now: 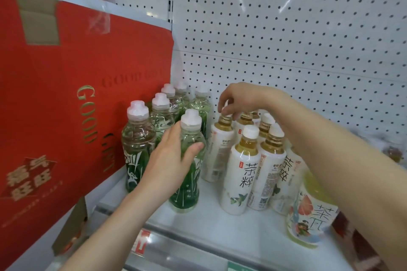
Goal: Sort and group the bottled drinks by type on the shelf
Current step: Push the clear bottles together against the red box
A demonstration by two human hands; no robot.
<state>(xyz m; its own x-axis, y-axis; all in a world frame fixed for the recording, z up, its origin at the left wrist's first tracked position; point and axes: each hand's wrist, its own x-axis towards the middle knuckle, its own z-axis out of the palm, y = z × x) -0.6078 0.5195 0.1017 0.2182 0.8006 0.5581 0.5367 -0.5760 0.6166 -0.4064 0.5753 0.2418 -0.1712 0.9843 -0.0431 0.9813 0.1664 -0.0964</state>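
Several clear green-label bottles with white caps stand in a cluster at the left of the white shelf (pixel 211 224). My left hand (pixel 169 160) grips the front green bottle (pixel 190 138) round its body. To the right stand several white-label tea bottles, one of them at the front (pixel 242 174). My right hand (pixel 240 100) pinches the top of a rear tea bottle (pixel 220 145), hiding its cap. A larger yellow-drink bottle (pixel 308 211) with a fruit picture stands at the front right, partly behind my right forearm.
A big red cardboard box (pixel 66 94) fills the left side next to the green bottles. A white pegboard back wall (pixel 286 39) rises behind the shelf. A price-tag rail (pixel 167 246) runs along the shelf's front edge.
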